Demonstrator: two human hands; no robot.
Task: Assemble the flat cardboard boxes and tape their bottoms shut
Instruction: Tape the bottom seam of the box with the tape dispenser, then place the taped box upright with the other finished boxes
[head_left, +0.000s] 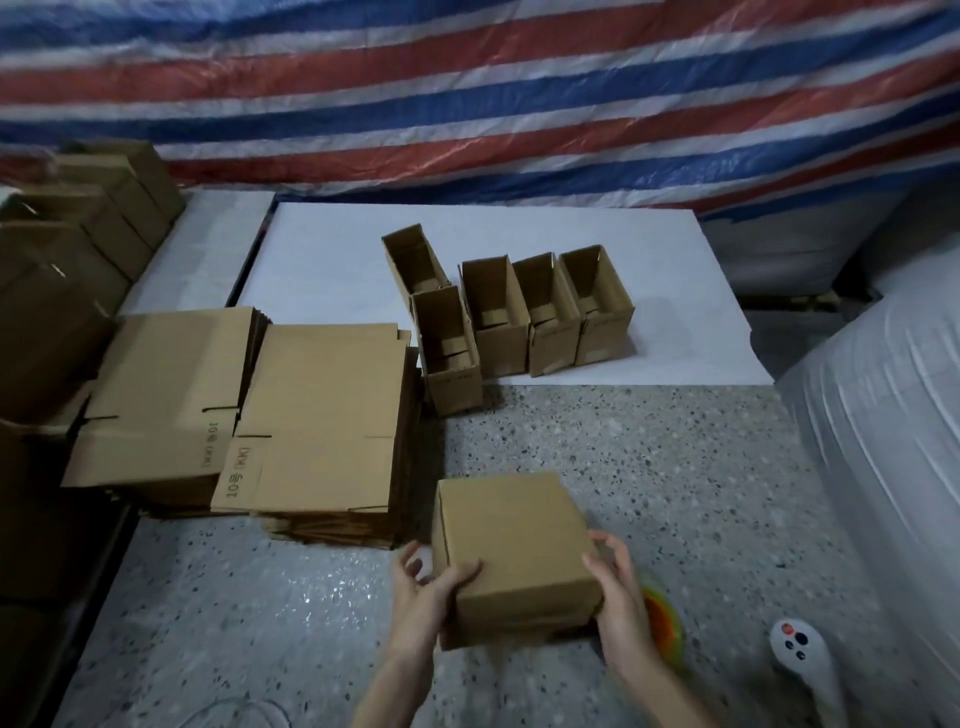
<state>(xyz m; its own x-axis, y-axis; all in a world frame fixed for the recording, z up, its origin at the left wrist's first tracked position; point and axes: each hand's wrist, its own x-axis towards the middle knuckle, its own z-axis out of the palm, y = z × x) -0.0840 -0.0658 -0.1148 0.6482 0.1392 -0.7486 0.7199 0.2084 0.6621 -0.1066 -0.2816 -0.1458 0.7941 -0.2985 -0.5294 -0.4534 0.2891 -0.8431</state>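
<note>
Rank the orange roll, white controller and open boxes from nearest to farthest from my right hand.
1. Orange roll, just beside the right hand.
2. White controller, farther right.
3. Open boxes, far ahead on the white sheet.

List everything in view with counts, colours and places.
held box: one, brown, low centre
speckled surface: one, grey, foreground
white sheet: one, white, centre back
open boxes: five, brown, clustered at the white sheet's near edge
flat cardboard stacks: two, brown, left of the held box
assembled boxes: several, brown, blurred, far left
striped tarp: one, red-white-blue, backdrop
orange-green roll: one, likely tape, partly hidden, lower right
handheld device: one, white, dark buttons, lower right
wrapped bundle: one, white, right edge
left hand: one, grips the held box's left side
right hand: one, grips its right side
</note>
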